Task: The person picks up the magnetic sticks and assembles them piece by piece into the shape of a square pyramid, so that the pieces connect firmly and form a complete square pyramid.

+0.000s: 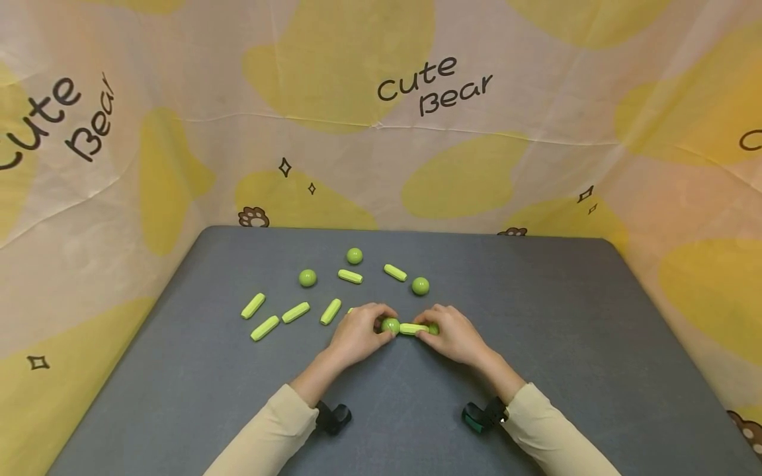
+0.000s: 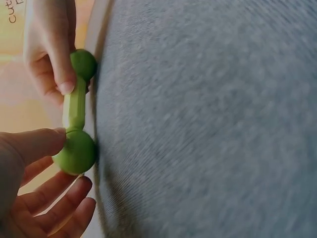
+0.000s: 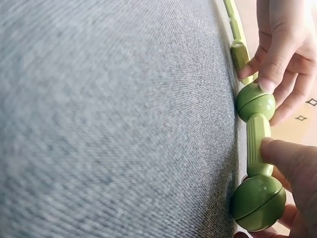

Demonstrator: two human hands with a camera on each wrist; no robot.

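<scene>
A green ball-and-rod piece (image 1: 412, 328) lies on the grey table (image 1: 565, 344): a ribbed light-green rod with a darker green ball on each end. My left hand (image 1: 381, 327) pinches the left ball (image 1: 390, 324), and its thumb (image 2: 42, 144) presses on that ball (image 2: 77, 151). My right hand (image 1: 426, 332) grips the other end. Its thumb (image 3: 287, 153) lies on the rod (image 3: 256, 144) just above the right ball (image 3: 258, 202). The piece touches the table surface in both wrist views.
Loose green parts lie beyond my hands: three balls (image 1: 354, 255), (image 1: 307, 277), (image 1: 420, 285), and several ribbed rods, some at the left (image 1: 264, 328) and some farther back (image 1: 395, 272). A yellow-patterned cloth (image 1: 381, 132) rises behind and beside the table.
</scene>
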